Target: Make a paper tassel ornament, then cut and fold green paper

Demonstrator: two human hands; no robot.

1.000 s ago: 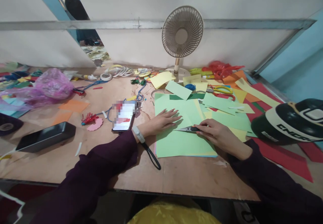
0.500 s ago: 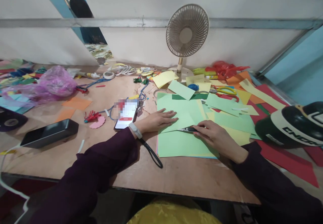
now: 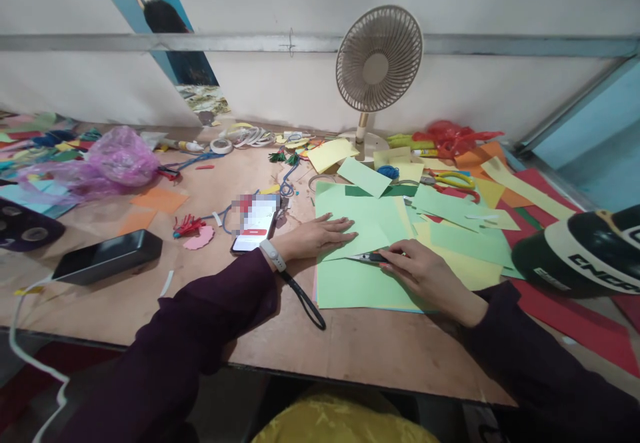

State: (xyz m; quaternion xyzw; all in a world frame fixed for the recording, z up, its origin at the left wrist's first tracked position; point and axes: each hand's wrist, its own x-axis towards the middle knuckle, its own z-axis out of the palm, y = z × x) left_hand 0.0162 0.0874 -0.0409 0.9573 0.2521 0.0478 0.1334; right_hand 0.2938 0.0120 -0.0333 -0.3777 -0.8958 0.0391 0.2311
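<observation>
My left hand (image 3: pixel 330 235) lies flat on a folded sheet of light green paper (image 3: pixel 360 213), fingers stretched out and holding nothing. Below the fold's edge another light green sheet (image 3: pixel 363 286) shows, with edges of other colours peeking out from under it. In my right hand (image 3: pixel 425 270) is a utility knife (image 3: pixel 369 257), dark with a silver front end. Its blade points left and lies along the folded sheet's lower edge; whether it is between the layers I cannot tell. A strap hangs from my left wrist across the table edge of the paper.
A phone (image 3: pixel 256 224) lies left of my left hand, with a black power bank-like block (image 3: pixel 107 256) farther left. A fan (image 3: pixel 375 70) stands behind the papers. Yellow-handled scissors (image 3: pixel 453 180), red paper (image 3: pixel 575 320) and a large dark-and-white bottle (image 3: pixel 575 256) are at right.
The utility knife has slid slightly left along the green paper's edge with my right hand. My left hand stays flat in place. The whole view has shifted a little.
</observation>
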